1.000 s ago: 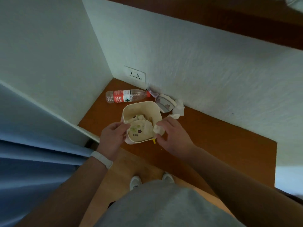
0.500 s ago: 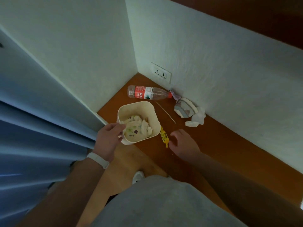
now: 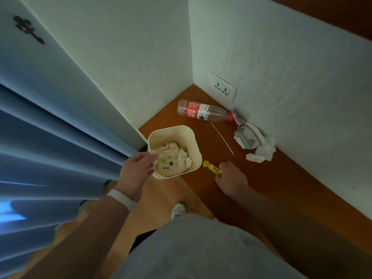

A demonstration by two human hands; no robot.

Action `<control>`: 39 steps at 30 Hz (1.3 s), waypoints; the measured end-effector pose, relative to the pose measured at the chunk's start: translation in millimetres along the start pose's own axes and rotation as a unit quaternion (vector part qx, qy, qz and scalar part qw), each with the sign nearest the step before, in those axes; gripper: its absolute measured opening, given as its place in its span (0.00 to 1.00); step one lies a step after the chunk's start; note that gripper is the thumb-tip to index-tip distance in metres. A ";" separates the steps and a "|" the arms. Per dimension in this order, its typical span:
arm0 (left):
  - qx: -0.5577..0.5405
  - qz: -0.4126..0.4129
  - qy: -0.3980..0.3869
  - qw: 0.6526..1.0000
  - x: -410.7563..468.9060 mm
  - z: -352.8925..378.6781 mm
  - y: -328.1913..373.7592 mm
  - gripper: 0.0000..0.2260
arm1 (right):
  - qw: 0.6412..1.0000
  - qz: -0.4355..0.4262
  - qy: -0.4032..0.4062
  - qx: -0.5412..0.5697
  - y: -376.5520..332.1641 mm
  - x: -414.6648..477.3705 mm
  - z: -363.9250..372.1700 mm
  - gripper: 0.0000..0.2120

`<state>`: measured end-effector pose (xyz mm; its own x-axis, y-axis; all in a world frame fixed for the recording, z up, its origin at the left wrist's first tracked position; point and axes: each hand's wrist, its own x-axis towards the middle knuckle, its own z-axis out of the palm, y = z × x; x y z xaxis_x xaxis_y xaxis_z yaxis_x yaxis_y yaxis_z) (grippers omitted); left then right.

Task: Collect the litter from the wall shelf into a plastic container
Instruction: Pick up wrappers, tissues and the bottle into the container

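- The left hand (image 3: 135,171) grips the near left rim of the tub (image 3: 196,147), which it holds at the shelf (image 3: 281,178) edge; crumpled printed paper (image 3: 173,161) lies inside.
- The right hand (image 3: 231,177) is loosely open, fingers touching a yellow wrapper (image 3: 211,167) just beside the tub; its print is too small to read.
- Further, a thin stick (image 3: 222,138) lies on open wood.
- Tissue (image 3: 260,153) and a crushed cup (image 3: 248,137) lie against the wall.
- The bottle (image 3: 203,111) lies near the corner; its red label is unreadable.

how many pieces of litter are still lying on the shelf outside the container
5: plastic bottle near the corner, thin stick, crushed paper cup and white tissue by the wall, yellow wrapper beside the container. More may hide behind the cup.
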<state>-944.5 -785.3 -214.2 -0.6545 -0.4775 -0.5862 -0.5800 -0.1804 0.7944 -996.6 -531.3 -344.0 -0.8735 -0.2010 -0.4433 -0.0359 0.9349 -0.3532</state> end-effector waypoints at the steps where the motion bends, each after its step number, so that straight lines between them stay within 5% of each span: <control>1: -0.004 -0.001 0.002 1.000 -0.4 -0.4 0.5 0.06 | 1.000 0.003 0.004 0.007 1.7 -0.7 -1.7 0.10; 7: -0.001 0.004 -0.015 1.000 5.6 6.6 4.2 0.07 | 0.997 0.033 0.042 0.054 12.7 -16.1 -15.4 0.04; 14: 0.054 0.009 -0.095 0.994 12.6 33.2 15.3 0.10 | 0.966 0.041 0.177 0.185 8.4 -52.3 -65.2 0.02; 20: 0.067 0.011 -0.147 0.987 10.8 59.7 24.4 0.04 | 0.939 0.007 0.248 0.237 -10.6 -80.7 -110.7 0.01; 32: 0.090 0.042 -0.190 0.977 2.0 81.9 36.3 0.05 | 0.981 -0.083 0.106 0.136 -35.4 -71.2 -126.6 0.08; 39: 0.088 0.039 -0.165 0.981 6.5 70.1 32.1 0.06 | 0.978 -0.072 0.136 0.144 -22.4 -61.4 -121.9 0.10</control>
<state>-1001.3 -733.9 -203.7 -0.8046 -0.1732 -0.5680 -0.5783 0.0111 0.8157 -1001.4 -504.2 -208.4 -0.9679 -0.2020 -0.1496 -0.0641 0.7740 -0.6299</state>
